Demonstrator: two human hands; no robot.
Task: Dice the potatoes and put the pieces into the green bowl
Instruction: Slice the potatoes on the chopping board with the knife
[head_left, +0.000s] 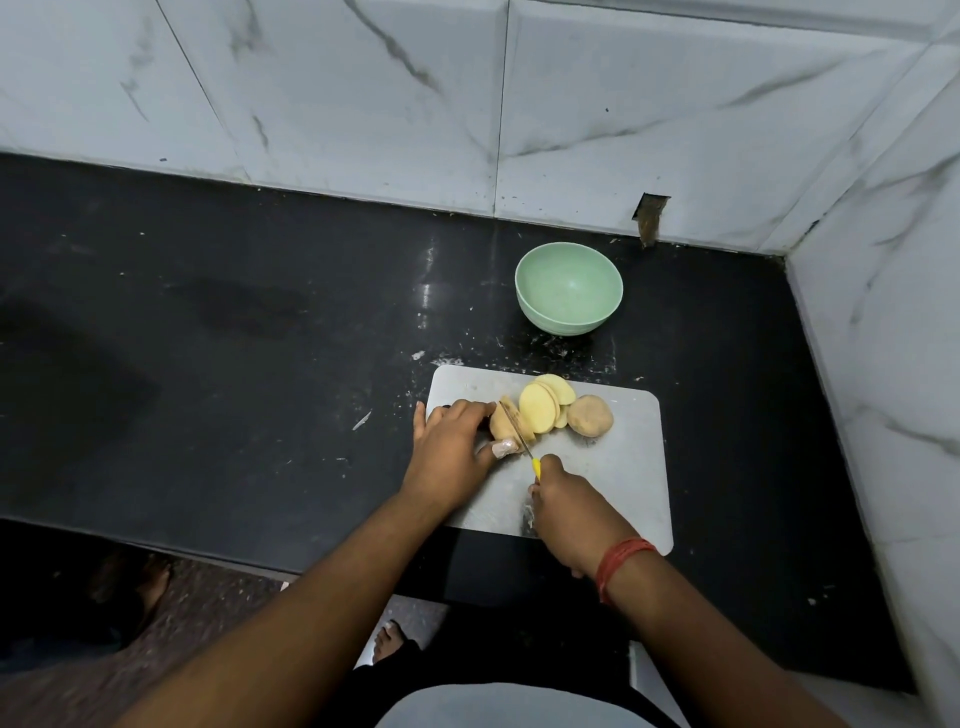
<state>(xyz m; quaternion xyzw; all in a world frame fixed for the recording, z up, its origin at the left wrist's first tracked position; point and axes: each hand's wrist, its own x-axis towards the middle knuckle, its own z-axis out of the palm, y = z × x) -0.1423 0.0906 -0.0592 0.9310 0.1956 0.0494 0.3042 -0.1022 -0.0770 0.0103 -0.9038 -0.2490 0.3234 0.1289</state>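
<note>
While beside wall (883, 364), green bowl (569, 296).

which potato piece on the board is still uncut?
The round brown potato at the right end, skin intact; the slices beside it show yellow flesh.

The counter (260, 312) was glossy black stone, the wall (363, 93) polished marble-look tile. The board (613, 467) looked matt grey (metal or plastic, unclear), the bowl (569, 296) smooth matt green.
</note>
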